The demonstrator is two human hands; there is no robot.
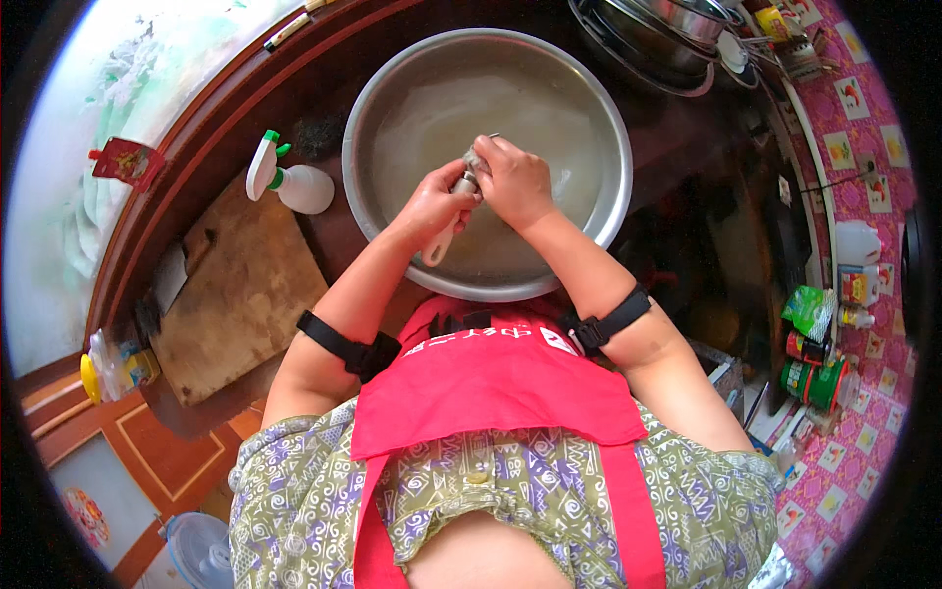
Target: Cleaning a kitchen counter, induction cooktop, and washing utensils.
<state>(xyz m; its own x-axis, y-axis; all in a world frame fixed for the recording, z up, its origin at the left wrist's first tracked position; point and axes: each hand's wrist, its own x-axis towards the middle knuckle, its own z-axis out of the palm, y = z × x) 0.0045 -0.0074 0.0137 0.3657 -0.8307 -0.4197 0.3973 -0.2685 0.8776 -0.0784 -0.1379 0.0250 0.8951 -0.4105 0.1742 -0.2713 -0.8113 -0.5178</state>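
Observation:
A wide steel basin (pixel 355 166) with cloudy water stands before me. Over it, my left hand (pixel 439 200) grips the pale handle of a kitchen utensil (pixel 439 247), whose handle end points down toward me. My right hand (pixel 517 175) is closed around a greyish scrubbing pad (pixel 473 157), pressed to the utensil just beyond its metal collar. The utensil's head is mostly hidden by my right fingers; only a small metal tip shows past them, so its exact kind cannot be told.
Left of the basin are a white spray bottle (pixel 305 188) with a green-trimmed head and a worn wooden board (pixel 243 294). Steel pans (pixel 662 44) are stacked at the far right. Bottles and jars (pixel 813 383) line the right edge, beside pink patterned wall covering (pixel 857 66).

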